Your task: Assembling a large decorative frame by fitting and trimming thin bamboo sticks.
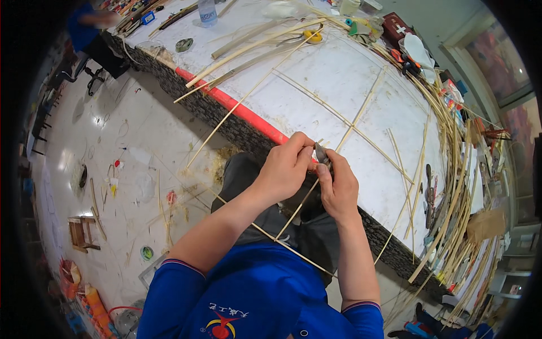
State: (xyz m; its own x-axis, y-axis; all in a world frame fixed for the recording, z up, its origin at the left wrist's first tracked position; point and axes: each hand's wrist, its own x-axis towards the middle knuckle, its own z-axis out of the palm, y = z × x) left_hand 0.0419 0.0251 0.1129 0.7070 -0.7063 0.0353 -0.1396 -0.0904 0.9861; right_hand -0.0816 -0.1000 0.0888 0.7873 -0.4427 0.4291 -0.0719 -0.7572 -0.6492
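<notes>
My left hand [286, 169] is closed at the table's red front edge, its fingertips pinching by a thin bamboo strip; the exact grip is hidden. Against it, my right hand [340, 183] is closed around a small dark metal tool [320, 153] with a pointed tip, its kind too covered to name. Under both hands runs a light frame of crossed bamboo strips [372, 148]. Its far part lies on the white table, with one crossing beyond my hands. Its near part reaches over my lap, where another crossing [275, 238] sits before my blue shirt.
Loose bamboo strips [257, 48] lie at the table's far left, near yellow tape [313, 37] and a clear bottle [207, 12]. Long strips [451, 226] pile along the right side. A red first-aid case [397, 27] stands far right. A wooden stool [83, 233] and scraps occupy the floor.
</notes>
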